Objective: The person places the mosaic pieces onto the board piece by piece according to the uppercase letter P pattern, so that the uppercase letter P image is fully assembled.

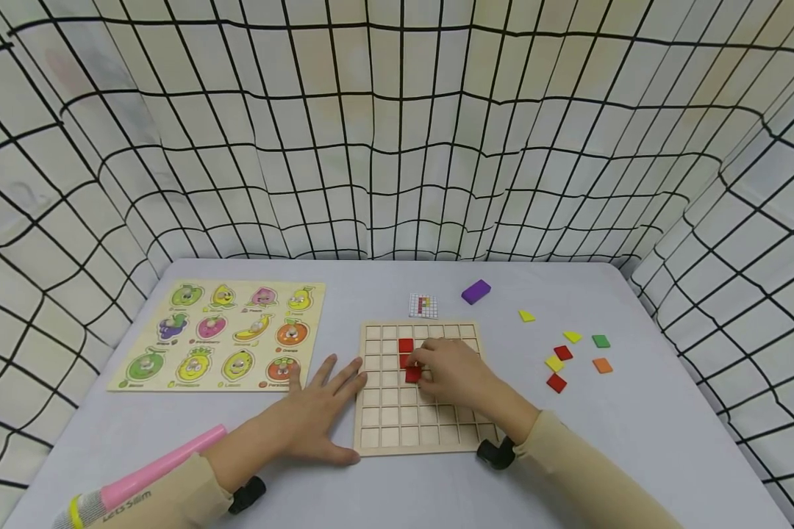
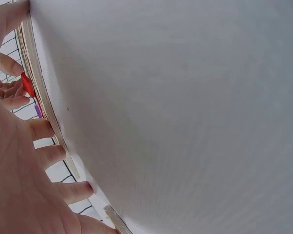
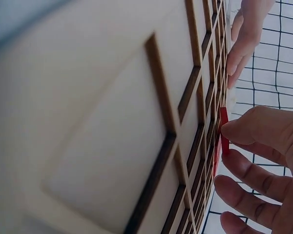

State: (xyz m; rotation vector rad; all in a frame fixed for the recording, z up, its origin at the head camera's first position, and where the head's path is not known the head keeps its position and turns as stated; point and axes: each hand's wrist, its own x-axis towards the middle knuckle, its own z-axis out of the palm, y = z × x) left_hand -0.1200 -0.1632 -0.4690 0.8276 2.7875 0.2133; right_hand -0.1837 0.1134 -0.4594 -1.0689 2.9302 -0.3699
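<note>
A wooden grid board (image 1: 390,416) lies on the table with red square tiles (image 1: 406,344) in its upper cells. My right hand (image 1: 459,375) is over the board and pinches a red tile (image 3: 224,117) between thumb and fingertip, tilted on edge just above the grid. Fingers of my left hand (image 1: 314,415) are spread, their tips against the board's left edge; its palm side fills the left of the left wrist view. Beyond the board lies a small pattern card (image 1: 423,306) with a coloured grid.
A fruit puzzle board (image 1: 215,338) lies at the left, a pink tube (image 1: 165,466) near the left forearm. Loose yellow, red, green and orange tiles (image 1: 556,383) are scattered on the right. A purple block (image 1: 476,292) sits at the back. Black netting (image 1: 400,147) surrounds the table.
</note>
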